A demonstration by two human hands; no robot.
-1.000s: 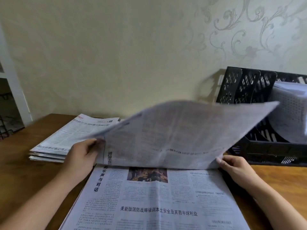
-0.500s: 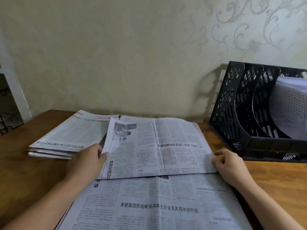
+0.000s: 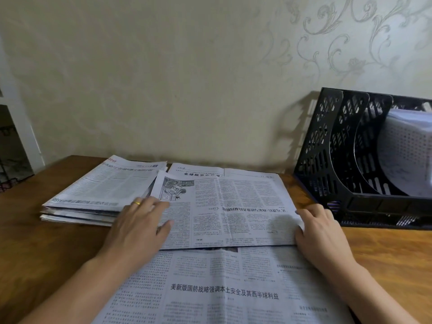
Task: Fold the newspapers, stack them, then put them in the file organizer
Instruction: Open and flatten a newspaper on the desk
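Two hands lie on one newspaper (image 3: pixel 224 211) that sits in the middle of the bench (image 3: pixel 35 242). The left hand (image 3: pixel 140 223) lies flat on the sheet's left edge, fingers straight and spread, a ring on one — a pressing grip that clasps nothing. The right hand (image 3: pixel 320 230) rests on the right edge with its fingers loosely bent over the paper's border; whether it pinches the edge or only weighs on it, I cannot tell.

Between them, the far half of the paper is doubled over, its fold line running across just ahead of the wrists, with the printed near half reaching toward the person.

Newsprint like this is likely light, limp and easily torn, so it is best taken by the folded edge or by both side edges at once — never by one corner.

Left of it, a stack of folded papers (image 3: pixel 98 195) is just beside the sheet. At the right stands the black file organizer (image 3: pixel 332 146), holding something pale in a far slot.
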